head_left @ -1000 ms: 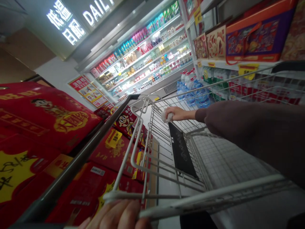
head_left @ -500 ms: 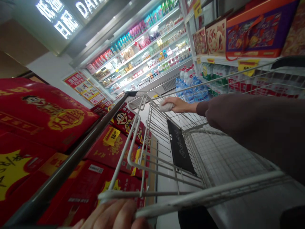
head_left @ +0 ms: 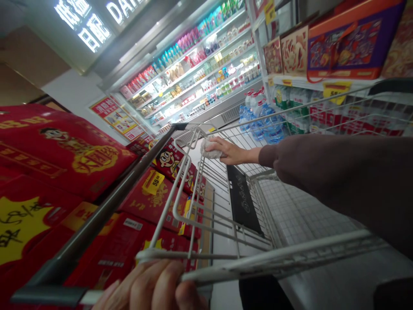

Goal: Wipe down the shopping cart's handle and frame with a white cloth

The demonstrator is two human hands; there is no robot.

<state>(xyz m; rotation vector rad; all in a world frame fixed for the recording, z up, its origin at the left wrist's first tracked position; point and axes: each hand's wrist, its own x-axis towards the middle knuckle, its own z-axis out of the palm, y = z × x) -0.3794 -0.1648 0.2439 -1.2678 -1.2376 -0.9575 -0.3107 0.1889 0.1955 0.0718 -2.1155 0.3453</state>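
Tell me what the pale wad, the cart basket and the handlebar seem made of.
Pale wad in the right hand: likely cloth or paper, matte, from its soft, crumpled look.
Cart basket: probably metal with a pale coating, as thin, rigid bars form its grid.
Handlebar: grey, smooth, faintly shiny; perhaps plastic over metal, but its surface leaves that open.

Red boxes (head_left: pixel 138 203) bear a yellow 55 tag (head_left: pixel 153 182); bottles (head_left: pixel 271 134) stand near lit cooler (head_left: pixel 196 75).
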